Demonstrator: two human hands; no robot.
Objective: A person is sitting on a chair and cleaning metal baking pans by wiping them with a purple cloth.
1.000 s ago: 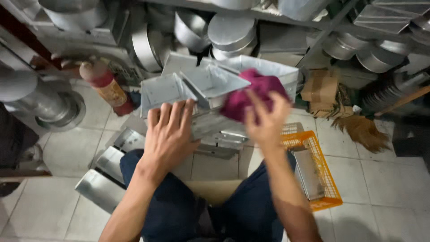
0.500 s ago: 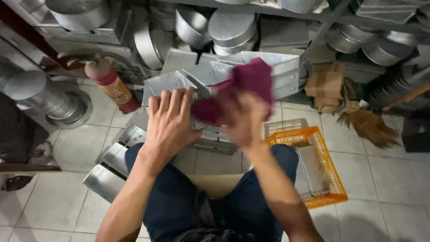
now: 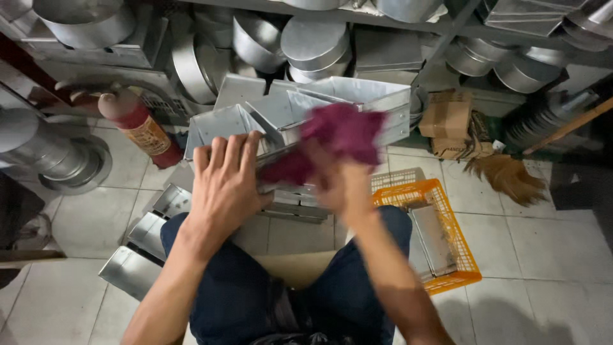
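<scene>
My left hand (image 3: 225, 185) lies flat, fingers spread, on a folded sheet-metal piece (image 3: 220, 124) at the top of a stack in front of my knees. My right hand (image 3: 336, 182) grips a magenta cloth (image 3: 338, 135) and presses it against the metal piece just right of my left hand. The cloth and right hand are blurred by motion. More grey metal pans (image 3: 357, 96) stand behind the one I hold.
An orange plastic crate (image 3: 447, 252) holding a flat metal piece sits right of my leg. A red canister (image 3: 137, 124) stands at left. Metal ducts (image 3: 45, 153), round pans (image 3: 313, 41), cardboard boxes (image 3: 447, 118) and a broom head (image 3: 507, 176) crowd the back. Bent metal pieces (image 3: 131, 268) lie at my left knee.
My right hand has carried the cloth left and down across the metal piece. My left hand has stayed pressed on the same piece.
</scene>
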